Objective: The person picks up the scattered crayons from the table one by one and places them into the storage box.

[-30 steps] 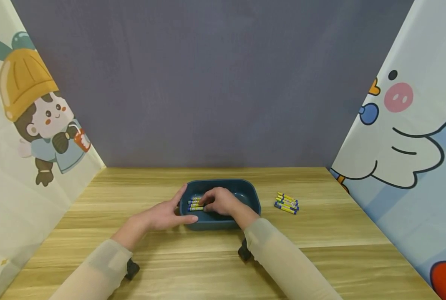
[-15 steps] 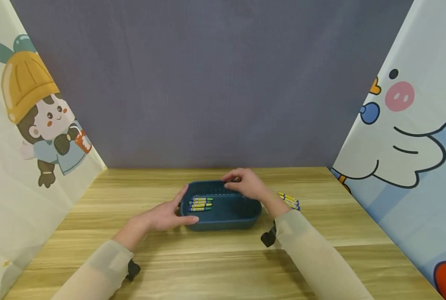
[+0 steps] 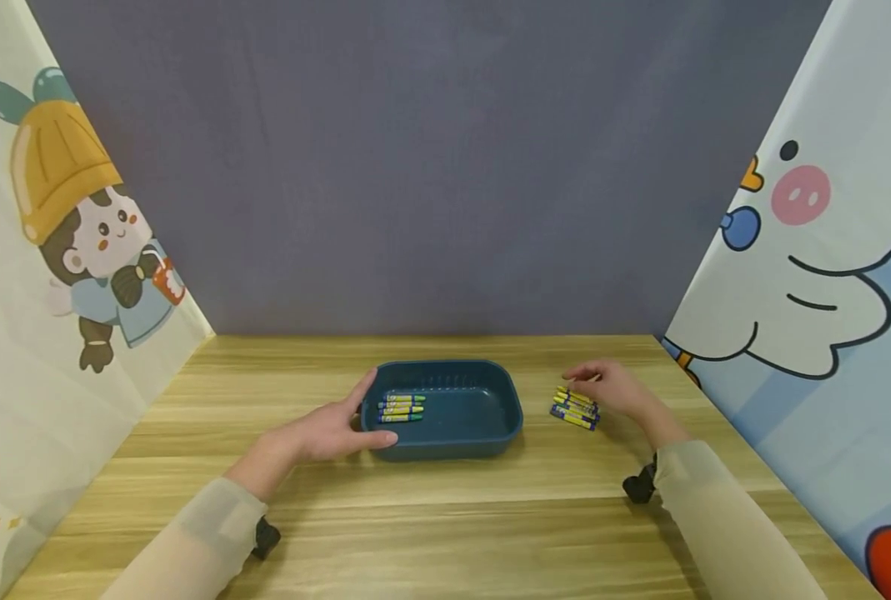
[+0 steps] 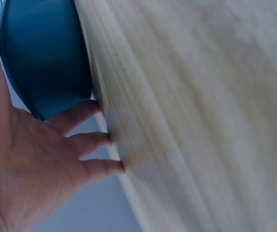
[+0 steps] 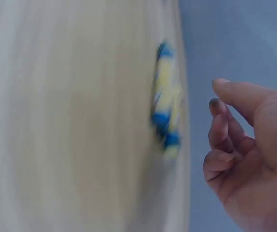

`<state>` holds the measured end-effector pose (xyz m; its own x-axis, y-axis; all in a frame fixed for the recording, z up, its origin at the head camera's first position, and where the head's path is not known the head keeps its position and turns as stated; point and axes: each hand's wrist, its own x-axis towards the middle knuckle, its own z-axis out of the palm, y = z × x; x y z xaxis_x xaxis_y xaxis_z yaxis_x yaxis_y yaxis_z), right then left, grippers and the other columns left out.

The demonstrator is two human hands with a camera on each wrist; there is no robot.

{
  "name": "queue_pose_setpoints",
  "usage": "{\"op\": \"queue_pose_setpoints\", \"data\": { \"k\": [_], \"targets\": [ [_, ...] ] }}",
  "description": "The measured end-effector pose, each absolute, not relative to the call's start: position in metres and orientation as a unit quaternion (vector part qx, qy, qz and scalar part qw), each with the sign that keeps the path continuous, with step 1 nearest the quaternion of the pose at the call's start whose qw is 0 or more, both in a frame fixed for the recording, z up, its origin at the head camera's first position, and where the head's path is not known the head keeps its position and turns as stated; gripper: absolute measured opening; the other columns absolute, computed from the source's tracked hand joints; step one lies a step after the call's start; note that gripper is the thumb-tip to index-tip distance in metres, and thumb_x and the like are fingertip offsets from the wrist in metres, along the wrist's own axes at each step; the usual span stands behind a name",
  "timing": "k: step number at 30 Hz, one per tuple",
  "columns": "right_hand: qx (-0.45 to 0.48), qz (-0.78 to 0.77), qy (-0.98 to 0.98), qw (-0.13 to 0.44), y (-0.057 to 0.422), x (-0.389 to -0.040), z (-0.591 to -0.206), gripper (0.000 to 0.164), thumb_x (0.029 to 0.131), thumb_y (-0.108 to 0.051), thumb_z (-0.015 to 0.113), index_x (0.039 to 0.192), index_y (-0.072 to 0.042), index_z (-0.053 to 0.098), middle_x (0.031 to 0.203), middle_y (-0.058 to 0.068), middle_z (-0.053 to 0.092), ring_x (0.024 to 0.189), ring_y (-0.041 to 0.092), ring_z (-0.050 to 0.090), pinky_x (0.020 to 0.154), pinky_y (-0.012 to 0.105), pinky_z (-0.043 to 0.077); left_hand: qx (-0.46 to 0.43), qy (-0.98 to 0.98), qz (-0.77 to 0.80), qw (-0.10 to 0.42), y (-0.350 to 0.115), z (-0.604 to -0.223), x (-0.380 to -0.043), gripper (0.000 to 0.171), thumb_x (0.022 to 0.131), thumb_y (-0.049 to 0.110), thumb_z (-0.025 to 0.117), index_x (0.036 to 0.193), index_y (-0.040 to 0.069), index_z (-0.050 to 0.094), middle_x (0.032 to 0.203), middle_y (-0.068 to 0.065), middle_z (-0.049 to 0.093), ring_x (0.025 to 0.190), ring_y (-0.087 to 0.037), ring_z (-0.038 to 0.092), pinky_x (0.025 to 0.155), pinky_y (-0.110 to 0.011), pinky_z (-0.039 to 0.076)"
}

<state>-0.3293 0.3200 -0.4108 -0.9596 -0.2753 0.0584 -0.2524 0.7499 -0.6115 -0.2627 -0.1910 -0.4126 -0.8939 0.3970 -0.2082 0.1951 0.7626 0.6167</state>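
A dark blue plastic box stands mid-table, with several yellow-labelled crayons side by side at its left end. My left hand rests against that end: the thumb lies along the front rim and the forefinger reaches the back corner. In the left wrist view the other fingers are straight, their tips down at the table. To the right of the box lies a small group of crayons. My right hand hovers just above and behind them, fingers bent, with nothing held in the right wrist view.
The wooden table runs back to a grey panel. Printed cartoon panels flank it at left and right. Black wrist cameras sit under both sleeves.
My right hand has left the box's inside, crossed its back rim and moved right to the loose crayons. The crayons in the box now show fully. The left hand stays put.
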Motion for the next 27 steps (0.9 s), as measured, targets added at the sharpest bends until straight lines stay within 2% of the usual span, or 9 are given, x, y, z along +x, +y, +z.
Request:
{"op": "queue_pose_setpoints", "data": {
  "k": [10,20,24,27],
  "targets": [
    [-0.127,-0.291,0.948,0.023,0.355,-0.329,-0.431,0.029,0.108,-0.021,0.072,0.131,-0.003,0.079,0.124,0.017,0.079,0.11,0.03,0.072,0.085,0.039,0.058,0.161,0.924,0.306,0.164,-0.19,-0.414,-0.263,0.127,0.092,0.08,0.071,0.176,0.037,-0.015,0.158,-0.032,0.057,0.145,-0.043,0.06,0.119,-0.062,0.047],
    [-0.12,-0.271,0.955,0.019,0.38,-0.319,-0.433,0.03,0.107,-0.02,0.072,0.13,-0.002,0.079,0.124,0.019,0.078,0.111,0.033,0.072,0.086,0.041,0.058,0.16,0.925,0.301,0.166,-0.19,-0.413,-0.263,0.126,0.092,0.081,0.07,0.175,0.039,-0.016,0.157,-0.031,0.058,0.143,-0.043,0.062,0.117,-0.062,0.049],
    [-0.12,-0.262,0.957,0.022,0.384,-0.316,-0.433,0.029,0.105,-0.021,0.074,0.128,-0.005,0.08,0.122,0.018,0.078,0.11,0.031,0.071,0.089,0.044,0.057,0.16,0.924,0.304,0.168,-0.19,-0.413,-0.263,0.126,0.093,0.081,0.07,0.175,0.038,-0.016,0.158,-0.031,0.057,0.143,-0.044,0.061,0.117,-0.063,0.049],
    [-0.12,-0.265,0.957,0.017,0.384,-0.315,-0.433,0.028,0.106,-0.02,0.073,0.129,-0.005,0.08,0.119,0.016,0.078,0.106,0.027,0.07,0.085,0.041,0.056,0.161,0.923,0.305,0.168,-0.19,-0.413,-0.263,0.127,0.093,0.08,0.07,0.175,0.038,-0.016,0.158,-0.032,0.057,0.144,-0.045,0.061,0.118,-0.063,0.048]
  ]
}}
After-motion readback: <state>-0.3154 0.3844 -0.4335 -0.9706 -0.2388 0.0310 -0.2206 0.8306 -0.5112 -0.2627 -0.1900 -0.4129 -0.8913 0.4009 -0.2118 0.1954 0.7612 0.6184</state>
